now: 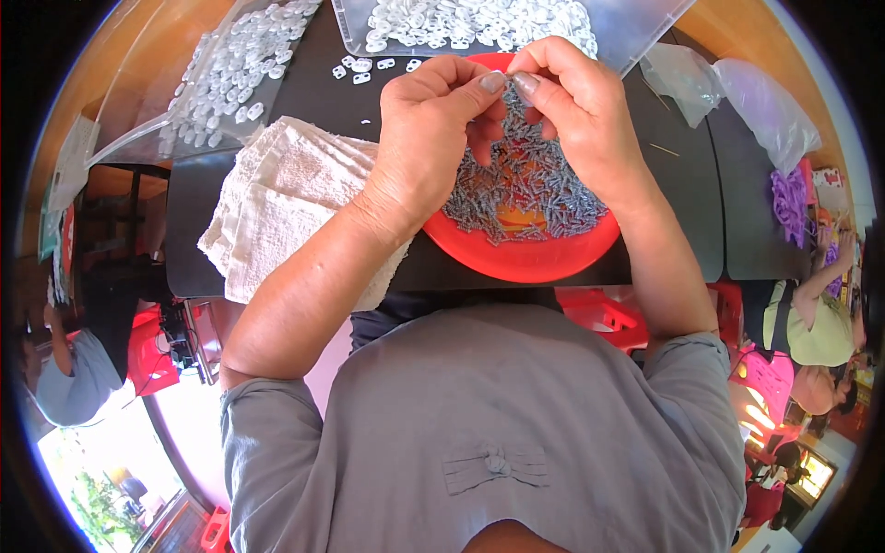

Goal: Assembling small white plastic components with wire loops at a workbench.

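My left hand (431, 124) and my right hand (573, 106) meet above a red plastic bowl (525, 258) that holds a heap of small grey metal pins (530, 189). The thumb and forefinger tips of both hands pinch together at one tiny piece between them; the piece itself is too small to make out. Both forearms rise from the lower edge and cross the near edge of the dark table (678, 184).
A folded white towel (277, 198) lies left of the bowl. Two clear bags of small white plastic parts lie behind, one at the left (226, 78) and one at the top (479, 23). Empty clear bags (737, 97) sit right. Other people sit at left and right.
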`<state>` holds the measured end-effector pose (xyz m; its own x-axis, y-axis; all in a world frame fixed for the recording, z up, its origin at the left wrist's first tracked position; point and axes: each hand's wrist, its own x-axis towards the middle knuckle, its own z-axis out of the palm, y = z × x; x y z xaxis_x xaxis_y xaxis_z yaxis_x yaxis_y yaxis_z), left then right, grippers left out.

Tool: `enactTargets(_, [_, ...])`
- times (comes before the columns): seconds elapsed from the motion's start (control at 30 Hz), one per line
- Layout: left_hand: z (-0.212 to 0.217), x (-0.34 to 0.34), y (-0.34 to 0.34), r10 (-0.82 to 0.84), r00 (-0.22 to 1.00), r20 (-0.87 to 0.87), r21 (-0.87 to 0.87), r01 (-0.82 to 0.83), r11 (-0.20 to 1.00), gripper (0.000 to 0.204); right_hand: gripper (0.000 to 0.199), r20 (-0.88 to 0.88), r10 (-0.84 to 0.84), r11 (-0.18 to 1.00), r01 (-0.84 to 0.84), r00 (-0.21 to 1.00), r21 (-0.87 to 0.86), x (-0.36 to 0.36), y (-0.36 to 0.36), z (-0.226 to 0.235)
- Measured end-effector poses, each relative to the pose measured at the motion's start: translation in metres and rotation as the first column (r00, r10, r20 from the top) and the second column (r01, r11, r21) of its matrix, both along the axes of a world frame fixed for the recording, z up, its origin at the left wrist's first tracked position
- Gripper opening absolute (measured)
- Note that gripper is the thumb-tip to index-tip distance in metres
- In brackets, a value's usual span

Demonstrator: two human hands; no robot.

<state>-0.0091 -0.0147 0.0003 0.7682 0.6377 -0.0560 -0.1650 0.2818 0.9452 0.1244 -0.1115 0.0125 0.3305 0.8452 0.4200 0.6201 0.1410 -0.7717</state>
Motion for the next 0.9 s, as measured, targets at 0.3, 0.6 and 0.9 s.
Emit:
enactTargets(0.3, [-0.004, -0.002, -0.004, 0.050, 0.998, -0.046, 0.073, -0.047, 0.996, 0.013, 0.006, 0.015, 0.003, 0.999, -0.004, 1.000, 0.044, -0.007, 0.005, -0.015])
enactTargets(0.6, [-0.003, -0.001, 0.000, 0.052, 0.998, -0.034, -0.002, -0.052, 0.999, 0.017, 0.012, -0.389, -0.019, 0.997, -0.010, 0.921, -0.072, 0.004, 0.003, -0.002])
enactTargets(0.9, [-0.002, 0.000, -0.003, 0.092, 0.995, -0.021, 0.066, -0.091, 0.994, 0.019, 0.016, -0.445, 0.004, 1.000, -0.013, 0.896, -0.019, 0.004, 0.003, 0.004])
